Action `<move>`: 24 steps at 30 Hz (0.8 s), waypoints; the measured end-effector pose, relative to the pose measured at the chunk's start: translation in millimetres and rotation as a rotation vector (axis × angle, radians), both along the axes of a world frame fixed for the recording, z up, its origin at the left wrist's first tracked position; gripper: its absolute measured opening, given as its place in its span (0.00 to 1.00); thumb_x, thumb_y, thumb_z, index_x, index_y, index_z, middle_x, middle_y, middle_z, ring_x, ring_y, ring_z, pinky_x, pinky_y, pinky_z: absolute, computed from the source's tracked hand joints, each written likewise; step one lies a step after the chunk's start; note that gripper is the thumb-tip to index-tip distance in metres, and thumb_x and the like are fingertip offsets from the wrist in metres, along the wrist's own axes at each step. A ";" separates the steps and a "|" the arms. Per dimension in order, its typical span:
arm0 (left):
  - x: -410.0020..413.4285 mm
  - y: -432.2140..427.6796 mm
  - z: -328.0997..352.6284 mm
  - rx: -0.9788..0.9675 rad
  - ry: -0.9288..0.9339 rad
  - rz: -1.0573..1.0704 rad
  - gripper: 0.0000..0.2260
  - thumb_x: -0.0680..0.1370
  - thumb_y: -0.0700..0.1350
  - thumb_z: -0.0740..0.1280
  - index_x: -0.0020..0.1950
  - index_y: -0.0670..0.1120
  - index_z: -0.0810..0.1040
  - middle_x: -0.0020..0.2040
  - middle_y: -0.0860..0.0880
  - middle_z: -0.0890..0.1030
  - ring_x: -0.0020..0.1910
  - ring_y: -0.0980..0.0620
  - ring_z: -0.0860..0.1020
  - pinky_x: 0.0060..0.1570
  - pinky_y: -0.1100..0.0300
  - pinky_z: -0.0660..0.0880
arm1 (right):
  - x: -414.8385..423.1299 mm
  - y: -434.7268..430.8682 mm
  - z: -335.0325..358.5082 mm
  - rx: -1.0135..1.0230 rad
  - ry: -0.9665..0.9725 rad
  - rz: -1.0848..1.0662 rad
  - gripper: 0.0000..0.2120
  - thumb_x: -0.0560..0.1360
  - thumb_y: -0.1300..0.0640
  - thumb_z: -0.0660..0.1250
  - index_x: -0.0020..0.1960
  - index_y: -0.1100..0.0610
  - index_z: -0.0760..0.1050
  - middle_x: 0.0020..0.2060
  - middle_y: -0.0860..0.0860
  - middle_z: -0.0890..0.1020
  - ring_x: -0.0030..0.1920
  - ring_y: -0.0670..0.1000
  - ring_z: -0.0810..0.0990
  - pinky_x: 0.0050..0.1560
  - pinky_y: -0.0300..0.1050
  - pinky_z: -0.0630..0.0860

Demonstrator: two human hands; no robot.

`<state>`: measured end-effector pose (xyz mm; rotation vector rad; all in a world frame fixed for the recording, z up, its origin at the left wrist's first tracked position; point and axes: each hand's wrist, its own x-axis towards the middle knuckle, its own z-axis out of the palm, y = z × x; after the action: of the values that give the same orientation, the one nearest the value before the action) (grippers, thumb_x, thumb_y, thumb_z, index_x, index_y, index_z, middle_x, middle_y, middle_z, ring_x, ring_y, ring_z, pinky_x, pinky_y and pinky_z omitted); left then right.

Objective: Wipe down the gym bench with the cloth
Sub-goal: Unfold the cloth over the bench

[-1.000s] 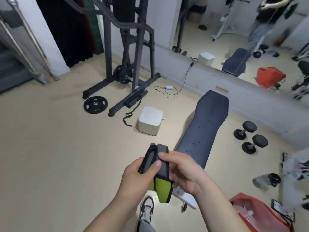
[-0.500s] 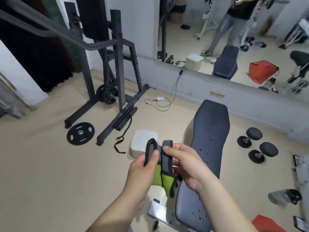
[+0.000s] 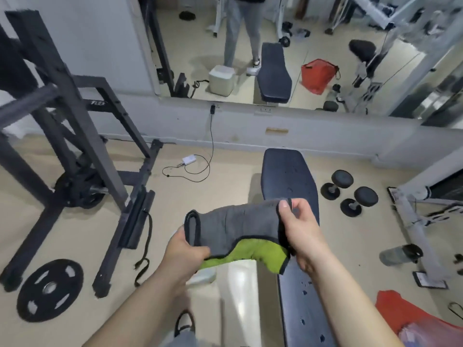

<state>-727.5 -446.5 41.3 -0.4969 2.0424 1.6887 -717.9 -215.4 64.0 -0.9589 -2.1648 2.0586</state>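
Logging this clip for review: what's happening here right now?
A person stands over a dark padded gym bench, holding a grey and lime-green cloth in both hands. The left hand grips its near-left edge, and the right hand pinches the far-right corner, so the cloth is spread open in the air above the bench. It is not touching the pad yet; wiping has not begun.

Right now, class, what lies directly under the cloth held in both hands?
Under the cloth, part of the dark bench pad and its pale frame show. The left hand and right hand hold it up; the bench's middle is hidden.
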 end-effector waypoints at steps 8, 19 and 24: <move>-166.7 68.4 36.1 0.061 0.131 -0.340 0.07 0.76 0.38 0.73 0.53 0.46 0.83 0.46 0.47 0.87 0.44 0.50 0.83 0.46 0.57 0.77 | -54.4 74.8 21.1 0.131 0.183 -0.405 0.05 0.83 0.47 0.63 0.48 0.45 0.71 0.43 0.55 0.80 0.43 0.52 0.76 0.45 0.50 0.73; -222.2 243.7 42.4 0.139 0.189 -0.395 0.08 0.81 0.48 0.69 0.47 0.45 0.83 0.40 0.47 0.87 0.36 0.54 0.82 0.34 0.59 0.79 | -133.8 162.6 -2.1 -0.192 0.062 -0.437 0.13 0.79 0.44 0.68 0.51 0.53 0.72 0.41 0.55 0.81 0.40 0.53 0.79 0.45 0.51 0.76; -216.3 301.2 36.4 0.147 0.160 -0.531 0.08 0.82 0.47 0.66 0.51 0.51 0.86 0.43 0.52 0.88 0.43 0.56 0.86 0.40 0.64 0.78 | -164.0 178.8 -1.6 -0.291 0.080 -0.262 0.13 0.74 0.48 0.76 0.48 0.54 0.75 0.41 0.57 0.80 0.40 0.55 0.79 0.40 0.51 0.76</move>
<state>-943.9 -145.3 77.7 0.2234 1.9096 1.5607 -881.8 -36.6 62.4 -1.0937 -1.6284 2.2695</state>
